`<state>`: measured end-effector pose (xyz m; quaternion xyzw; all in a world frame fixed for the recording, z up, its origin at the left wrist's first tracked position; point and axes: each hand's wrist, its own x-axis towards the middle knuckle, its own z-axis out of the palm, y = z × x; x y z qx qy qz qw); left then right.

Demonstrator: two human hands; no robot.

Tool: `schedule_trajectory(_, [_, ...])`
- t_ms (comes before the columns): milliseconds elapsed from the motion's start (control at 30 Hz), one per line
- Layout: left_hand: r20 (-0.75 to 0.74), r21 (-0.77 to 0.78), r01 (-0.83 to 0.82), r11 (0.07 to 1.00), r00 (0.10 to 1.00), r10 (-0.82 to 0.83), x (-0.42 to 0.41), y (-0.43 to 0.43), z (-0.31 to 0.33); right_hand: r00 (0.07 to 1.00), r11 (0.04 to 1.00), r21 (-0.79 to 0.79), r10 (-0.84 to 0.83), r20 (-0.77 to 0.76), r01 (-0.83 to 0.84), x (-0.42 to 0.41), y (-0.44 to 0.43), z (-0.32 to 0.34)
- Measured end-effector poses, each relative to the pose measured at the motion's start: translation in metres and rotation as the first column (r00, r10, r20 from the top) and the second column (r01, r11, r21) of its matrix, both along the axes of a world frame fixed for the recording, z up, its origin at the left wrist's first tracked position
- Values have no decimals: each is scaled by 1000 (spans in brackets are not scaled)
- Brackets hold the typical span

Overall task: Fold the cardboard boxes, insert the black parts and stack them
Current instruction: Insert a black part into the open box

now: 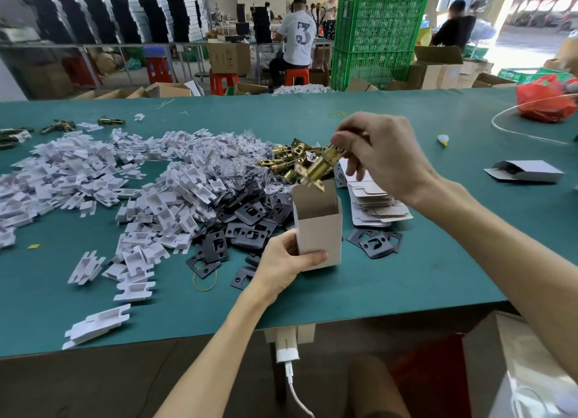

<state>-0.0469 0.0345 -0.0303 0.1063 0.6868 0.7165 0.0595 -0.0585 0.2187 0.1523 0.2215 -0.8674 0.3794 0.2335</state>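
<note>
obs: left hand [287, 261] grips the cardboard box [317, 226] round its lower walls. box is upright on the green table [375, 286], top open. right hand [381, 154] pinches a brass latch [316, 167] by its upper end, tip at the box mouth.
judgement: box is light and thin-walled and dents if squeezed mid-panel, so hold it near the base corners. latch looks dense and slick; grip the barrel firmly. black plates [247, 226] lie just left of the box; stiff and flat, lift by an edge.
</note>
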Motion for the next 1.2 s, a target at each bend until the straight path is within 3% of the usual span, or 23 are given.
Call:
schedule_trajectory(67, [-16, -9, 5, 1000, 1000, -6, 0, -1, 0, 998, 988, 152, 15, 62, -24, 4, -10, -1])
schedule_trajectory(167, [-35, -2, -2, 1000, 999, 2, 1, -1, -1, 998, 893, 447, 24, 63, -50, 6, -21, -11])
schedule_trajectory(267, [-45, 10, 11, 1000, 999, -10, 1, -2, -1, 1000, 826, 564, 12, 6, -13, 7, -26, -19])
schedule_trajectory(400, [-20, 8, 33, 999, 999, -33, 1, -2, 1, 996, 801, 598, 26, -87, 31, 9, -34, -34])
schedule_trajectory(567, [5, -1, 53, 999, 999, -53, 1, -2, 1, 991, 794, 604, -15, 133, -69, 2, -38, -46])
schedule_trajectory(767, [37, 8, 23, 1000, 999, -24, 1, -1, 2, 998, 725, 688, 1, 55, -39, -6, -30, -50])
schedule_trajectory(833, [51, 27, -1, 1000, 999, 0, 1, -1, 2, 1000, 780, 626, 1, 20, -13, -9, -25, -49])
schedule_trajectory(967, [74, 75, -83, 994, 994, 78, -1, -3, 1, 987, 935, 339, -59, -149, 107, -13, -11, -53])
schedule_trajectory(1033, [107, 141, -144, 980, 986, 130, -3, -4, 0, 983, 958, 221, -169, -72, 181, -16, -3, -64])
schedule_trajectory(1067, [129, 181, -174, 968, 980, 152, -4, -4, -1, 979, 953, 237, -200, 29, 187, -18, 1, -73])
schedule_trajectory(1133, [159, 233, -212, 949, 971, 178, -5, -4, -2, 944, 918, 382, -215, 250, 108, -18, 3, -98])
schedule_trajectory(1200, [154, 217, -219, 951, 970, 188, -6, -2, -3, 906, 862, 507, -216, 365, 1, -12, 2, -124])
